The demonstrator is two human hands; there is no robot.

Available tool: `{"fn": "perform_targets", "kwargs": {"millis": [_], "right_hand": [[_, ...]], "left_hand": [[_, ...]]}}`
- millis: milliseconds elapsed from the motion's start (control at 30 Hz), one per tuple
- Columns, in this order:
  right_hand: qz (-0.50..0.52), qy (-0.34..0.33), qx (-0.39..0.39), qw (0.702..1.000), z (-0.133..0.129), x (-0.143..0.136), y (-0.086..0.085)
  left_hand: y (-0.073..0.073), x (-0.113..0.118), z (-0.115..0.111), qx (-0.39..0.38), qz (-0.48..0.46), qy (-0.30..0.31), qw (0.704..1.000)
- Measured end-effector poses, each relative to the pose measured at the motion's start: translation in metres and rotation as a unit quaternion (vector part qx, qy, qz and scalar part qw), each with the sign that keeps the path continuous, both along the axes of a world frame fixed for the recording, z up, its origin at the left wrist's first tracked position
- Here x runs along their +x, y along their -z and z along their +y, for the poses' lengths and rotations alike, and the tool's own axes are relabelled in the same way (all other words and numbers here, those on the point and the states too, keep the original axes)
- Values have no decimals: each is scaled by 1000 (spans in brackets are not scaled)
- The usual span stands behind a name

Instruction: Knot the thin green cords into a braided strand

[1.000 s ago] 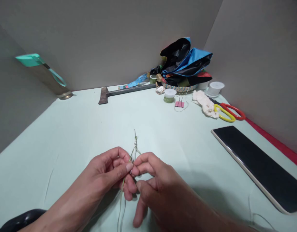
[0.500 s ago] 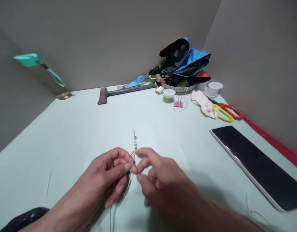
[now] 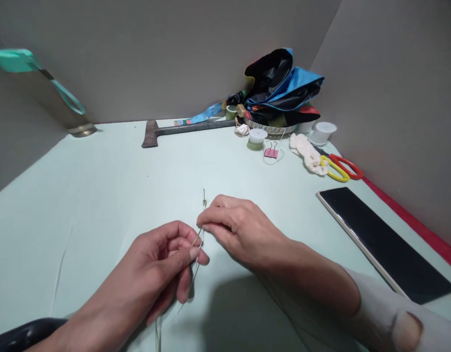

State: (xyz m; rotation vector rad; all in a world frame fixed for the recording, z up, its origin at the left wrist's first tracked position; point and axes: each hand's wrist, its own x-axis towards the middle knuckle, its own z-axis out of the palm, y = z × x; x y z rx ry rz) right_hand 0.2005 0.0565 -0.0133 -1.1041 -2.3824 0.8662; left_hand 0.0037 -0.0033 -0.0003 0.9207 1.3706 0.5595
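A thin knotted cord (image 3: 205,201), green and white, lies on the pale table in front of me, its stiff tip pointing away. My left hand (image 3: 170,264) is closed, thumb and fingers pinching the loose strands (image 3: 196,238) just below the knots. Thumb and forefinger of my right hand (image 3: 243,230) pinch the knotted part from the right side, covering most of it. The strands' long ends (image 3: 158,332) trail down under my left hand toward the near edge.
An axe (image 3: 189,129) lies at the back. Beyond are thread spools (image 3: 257,139), a pink binder clip (image 3: 271,150), a blue-black bag (image 3: 284,93), white cloth (image 3: 308,154) and scissors (image 3: 341,168). A phone (image 3: 383,239) lies right; a bottle (image 3: 60,102) stands back left.
My right hand has moved up and forward from beside the strands, and its fingers have closed on the knotted part. My left hand keeps its pinch. The camera view has shifted slightly.
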Motion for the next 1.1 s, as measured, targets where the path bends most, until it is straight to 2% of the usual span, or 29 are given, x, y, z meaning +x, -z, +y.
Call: {"fn": "perform_targets", "kwargs": {"millis": [333,500,600,867,1000,1100], "right_hand": [[12,21,17,1000,-1,-4,11],[16,30,10,999,-2,-4,11],[17,27,9,999,-1,-3,10],[43,37,28,998,-3,6,10],[78,30,77,993,-11,9,4],[94,49,58,993,-19,6,0]], "left_hand": [[-4,-1,-1,-3,50,33,998],[-5,-1,1,1,61,46,997],[-5,-1,0,3,43,37,998],[1,-8,-8,13,-35,-38,999],[2,-7,-7,14,-31,-28,999],[2,-5,-7,17,-19,-12,1000]]}}
